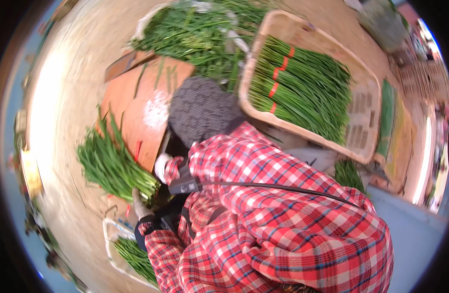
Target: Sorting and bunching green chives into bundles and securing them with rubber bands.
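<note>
My left hand (138, 202), in a pale glove, grips a loose bundle of garlic chives (112, 164) near its pale cut ends. The leaves fan out over the side of an orange-brown board (127, 110). My right hand (161, 167), in a white glove, is close by the same cut ends at the board's near edge. Its fingers are mostly hidden, so their grip cannot be told. A red strip (138, 150) lies on the board beside the leaves. Red plaid sleeves cover both arms, and a black device (184, 185) with a cord sits by the right forearm.
A plastic crate (363, 146) holds several chive bundles (301, 88) bound with orange tape. Loose greens (188, 40) are heaped beyond the board. A white-rimmed container (109, 238) with more chives (134, 256) stands lower left. Rounded grey knit (206, 110) borders the board.
</note>
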`<state>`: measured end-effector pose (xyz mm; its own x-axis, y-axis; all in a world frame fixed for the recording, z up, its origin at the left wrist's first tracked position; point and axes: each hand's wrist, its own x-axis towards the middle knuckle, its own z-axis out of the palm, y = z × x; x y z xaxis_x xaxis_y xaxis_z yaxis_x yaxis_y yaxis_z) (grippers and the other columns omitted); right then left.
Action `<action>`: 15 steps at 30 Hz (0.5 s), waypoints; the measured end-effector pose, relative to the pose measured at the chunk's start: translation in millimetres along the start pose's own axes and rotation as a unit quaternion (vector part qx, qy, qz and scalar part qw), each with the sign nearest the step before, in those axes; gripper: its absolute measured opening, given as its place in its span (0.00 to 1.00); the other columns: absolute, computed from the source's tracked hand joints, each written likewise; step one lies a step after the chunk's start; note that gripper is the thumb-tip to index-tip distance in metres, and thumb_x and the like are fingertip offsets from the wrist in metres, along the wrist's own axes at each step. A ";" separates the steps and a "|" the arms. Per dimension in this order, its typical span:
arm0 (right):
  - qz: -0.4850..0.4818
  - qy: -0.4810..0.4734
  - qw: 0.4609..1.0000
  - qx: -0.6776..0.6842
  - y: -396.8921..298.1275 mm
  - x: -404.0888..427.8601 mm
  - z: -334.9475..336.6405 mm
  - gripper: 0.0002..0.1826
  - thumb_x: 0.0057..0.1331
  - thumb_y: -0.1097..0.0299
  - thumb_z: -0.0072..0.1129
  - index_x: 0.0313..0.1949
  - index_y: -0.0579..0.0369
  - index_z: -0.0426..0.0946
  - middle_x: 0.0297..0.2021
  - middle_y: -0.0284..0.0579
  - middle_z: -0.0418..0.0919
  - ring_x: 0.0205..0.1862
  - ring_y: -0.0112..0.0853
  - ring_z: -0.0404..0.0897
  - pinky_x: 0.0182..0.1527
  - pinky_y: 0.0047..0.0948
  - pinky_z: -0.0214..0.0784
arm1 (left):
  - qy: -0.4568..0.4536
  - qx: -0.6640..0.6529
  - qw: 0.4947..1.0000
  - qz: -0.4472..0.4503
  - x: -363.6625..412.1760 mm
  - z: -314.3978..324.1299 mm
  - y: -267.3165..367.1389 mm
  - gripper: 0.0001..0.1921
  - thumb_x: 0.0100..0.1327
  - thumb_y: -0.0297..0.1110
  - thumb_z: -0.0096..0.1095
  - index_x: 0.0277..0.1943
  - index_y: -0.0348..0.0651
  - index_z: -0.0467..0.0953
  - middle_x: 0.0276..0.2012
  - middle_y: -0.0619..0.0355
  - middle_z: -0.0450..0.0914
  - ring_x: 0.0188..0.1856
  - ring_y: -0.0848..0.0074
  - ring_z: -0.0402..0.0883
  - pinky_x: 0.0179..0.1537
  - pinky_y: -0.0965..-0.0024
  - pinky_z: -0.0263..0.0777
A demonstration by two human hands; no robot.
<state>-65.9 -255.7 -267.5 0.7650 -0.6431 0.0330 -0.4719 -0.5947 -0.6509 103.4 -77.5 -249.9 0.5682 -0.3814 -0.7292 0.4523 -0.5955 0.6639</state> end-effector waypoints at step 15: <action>0.111 0.092 0.734 0.663 38.8 50.8 71.0 0.19 0.63 0.68 0.55 0.54 0.56 0.74 0.33 0.49 0.83 0.28 0.37 0.82 0.31 0.37 0.76 | -0.083 -0.095 0.991 -0.039 -31.6 5.4 16.6 0.31 0.66 0.53 0.59 0.63 0.39 0.69 0.57 0.48 0.77 0.55 0.58 0.78 0.56 0.55 0.74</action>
<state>-14.3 -277.2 -345.0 0.6043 -0.7797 -0.1637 0.3593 0.4501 -0.8175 89.2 -79.2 -216.8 0.4115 -0.4601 -0.7867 0.6209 -0.4904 0.6116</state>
